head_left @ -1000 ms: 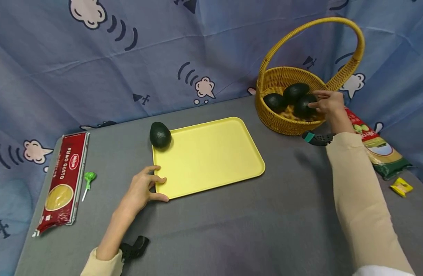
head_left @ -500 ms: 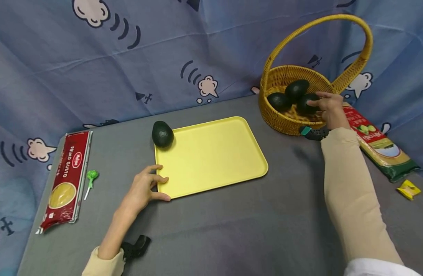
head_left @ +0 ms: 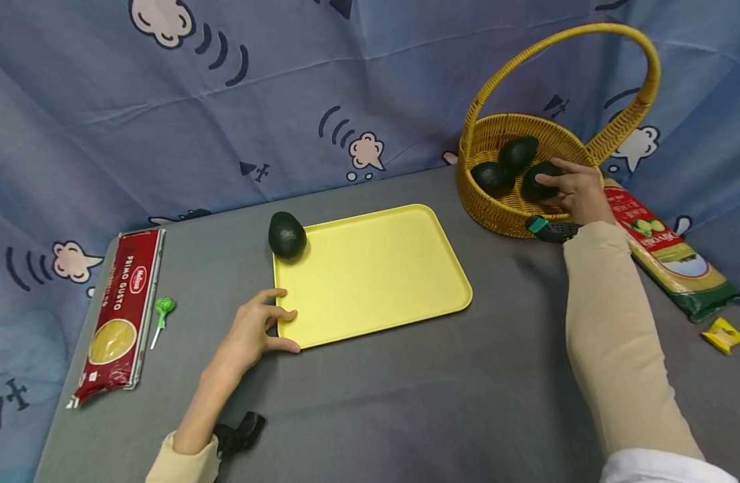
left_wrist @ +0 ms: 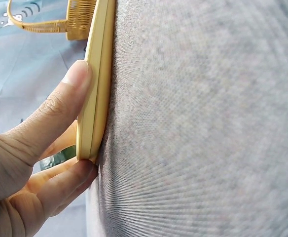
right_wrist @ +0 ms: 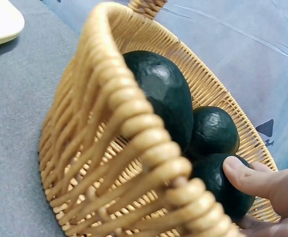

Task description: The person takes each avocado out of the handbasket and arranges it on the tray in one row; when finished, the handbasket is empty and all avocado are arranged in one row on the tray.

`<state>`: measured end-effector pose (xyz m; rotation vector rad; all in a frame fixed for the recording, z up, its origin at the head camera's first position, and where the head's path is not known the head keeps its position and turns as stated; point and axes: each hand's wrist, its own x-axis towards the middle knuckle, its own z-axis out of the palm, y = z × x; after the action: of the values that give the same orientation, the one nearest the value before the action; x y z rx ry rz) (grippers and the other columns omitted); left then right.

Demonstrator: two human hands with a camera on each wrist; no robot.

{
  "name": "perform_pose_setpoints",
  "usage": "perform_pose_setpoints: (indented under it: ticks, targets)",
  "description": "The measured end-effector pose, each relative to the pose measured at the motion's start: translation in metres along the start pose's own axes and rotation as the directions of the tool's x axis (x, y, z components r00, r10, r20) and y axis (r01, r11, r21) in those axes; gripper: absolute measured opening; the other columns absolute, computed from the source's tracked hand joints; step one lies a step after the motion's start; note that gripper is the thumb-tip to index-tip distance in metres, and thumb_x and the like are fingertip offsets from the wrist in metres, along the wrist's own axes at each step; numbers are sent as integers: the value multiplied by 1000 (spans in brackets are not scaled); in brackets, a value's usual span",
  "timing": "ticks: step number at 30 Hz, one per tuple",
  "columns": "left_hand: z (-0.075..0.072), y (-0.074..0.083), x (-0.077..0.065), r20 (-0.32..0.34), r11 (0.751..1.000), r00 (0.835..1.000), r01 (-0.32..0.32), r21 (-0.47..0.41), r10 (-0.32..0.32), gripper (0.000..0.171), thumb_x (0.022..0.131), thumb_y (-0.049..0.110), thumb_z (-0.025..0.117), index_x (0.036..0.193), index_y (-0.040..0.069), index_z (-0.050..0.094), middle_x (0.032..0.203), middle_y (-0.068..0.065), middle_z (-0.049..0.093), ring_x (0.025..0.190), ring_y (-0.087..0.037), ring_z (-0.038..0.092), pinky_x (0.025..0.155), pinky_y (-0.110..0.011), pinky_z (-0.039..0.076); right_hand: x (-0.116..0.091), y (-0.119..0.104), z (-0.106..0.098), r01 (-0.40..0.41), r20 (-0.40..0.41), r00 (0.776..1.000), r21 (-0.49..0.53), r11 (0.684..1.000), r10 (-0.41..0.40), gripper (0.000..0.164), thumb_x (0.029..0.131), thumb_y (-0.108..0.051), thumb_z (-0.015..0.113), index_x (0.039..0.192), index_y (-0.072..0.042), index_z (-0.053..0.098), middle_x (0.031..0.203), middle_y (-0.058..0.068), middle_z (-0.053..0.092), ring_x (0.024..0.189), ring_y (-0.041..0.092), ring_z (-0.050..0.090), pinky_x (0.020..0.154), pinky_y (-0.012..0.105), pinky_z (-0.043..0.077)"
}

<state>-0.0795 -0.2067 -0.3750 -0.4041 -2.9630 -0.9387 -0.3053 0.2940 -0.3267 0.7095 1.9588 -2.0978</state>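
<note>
In the head view my left hand (head_left: 249, 332) holds the near left corner of a yellow tray (head_left: 376, 278). The left wrist view shows the thumb (left_wrist: 77, 74) along the tray's rim, with the other fingers round the corner. A dark green avocado (head_left: 287, 235) lies on the tray's far left corner. Inside a wicker basket (head_left: 496, 218) at the back right, my right hand (head_left: 581, 189) grips the rightmost avocado (head_left: 540, 182), thumb on its near side. Two other avocados, one at the back (head_left: 518, 153) and one at the left (head_left: 492, 178), lie beside it in the basket.
A red pasta packet (head_left: 119, 315) and a green lollipop (head_left: 163, 308) lie at the left. Right of the basket rest a red and green food bag (head_left: 665, 248) and a yellow wrapped sweet (head_left: 723, 335). The basket's tall handle (head_left: 650, 60) arches above; a blue curtain (head_left: 285, 80) hangs behind.
The head view has shifted slightly, so everything sits a little further right. My right hand stays at the same avocado in the basket, and my left hand keeps its hold on the tray corner.
</note>
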Motion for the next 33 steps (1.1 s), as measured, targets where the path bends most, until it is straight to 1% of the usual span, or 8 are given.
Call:
perform_pose_setpoints:
  ticks: [2, 8, 11, 18, 23, 26, 30, 33]
  targets:
    - [0, 0, 0, -1, 1000, 1000, 1, -5, -1, 53, 57, 17, 90, 102, -5, 74, 127, -24, 54, 85, -30, 64, 79, -44, 51, 2, -3, 2, -43, -52, 998, -6, 999, 43, 79, 83, -12, 73, 149, -29, 34, 156, -10, 24, 66, 5, 64, 82, 23, 51]
    - [-1, 1, -2, 9, 999, 1000, 9, -33, -9, 54, 57, 18, 90, 103, -6, 73, 127, -25, 53, 101, -38, 61, 82, -44, 52, 3, -8, 2, -31, -81, 996, -29, 999, 29, 78, 78, -9, 78, 145, -28, 42, 156, -11, 24, 62, 6, 65, 62, 21, 55]
    - [-1, 1, -2, 12, 999, 1000, 11, -30, -11, 54, 57, 18, 90, 103, -6, 73, 128, -25, 53, 102, -39, 61, 83, -45, 51, 0, -10, 1, -17, -78, 997, -72, 997, 11, 77, 78, -11, 78, 145, -28, 43, 156, -12, 20, 58, 6, 64, 58, 21, 54]
    - [0, -1, -3, 24, 999, 999, 25, -24, -24, 52, 59, 16, 89, 103, -6, 73, 128, -26, 53, 99, -38, 62, 83, -46, 52, -6, -12, 0, 13, -40, 999, -41, 999, -15, 77, 77, -7, 78, 144, -26, 44, 158, -14, 10, 57, 10, 65, 60, 28, 57]
    - [-1, 0, -2, 24, 1000, 1000, 21, -20, -20, 52, 59, 16, 89, 103, -6, 73, 128, -26, 53, 98, -38, 62, 84, -47, 51, -11, -13, -2, 21, -20, 1000, -26, 999, -22, 80, 75, -8, 80, 144, -27, 44, 158, -3, 17, 60, 10, 66, 62, 29, 57]
    - [-1, 1, -2, 22, 1000, 1000, 11, -17, -11, 52, 58, 16, 90, 103, -6, 73, 127, -26, 53, 95, -36, 63, 84, -48, 50, -13, -13, -5, 39, 5, 999, -38, 999, -39, 81, 75, -8, 80, 145, -27, 43, 159, -3, 11, 61, 10, 66, 63, 30, 57]
    - [-1, 1, -2, 27, 1000, 1000, 14, -22, -13, 53, 59, 16, 90, 103, -6, 73, 128, -26, 53, 96, -36, 63, 84, -48, 50, -20, -12, -9, 68, 39, 997, -67, 995, -65, 80, 76, -12, 80, 145, -28, 42, 159, -7, 4, 82, 7, 62, 67, 27, 57]
    - [0, 1, -1, 33, 1000, 999, 15, -25, -14, 53, 59, 16, 90, 104, -6, 73, 128, -26, 53, 96, -37, 63, 84, -49, 50, -27, -10, -11, 100, 69, 993, -70, 993, -95, 79, 75, -14, 80, 144, -30, 44, 160, -2, 5, 87, 7, 61, 66, 24, 56]
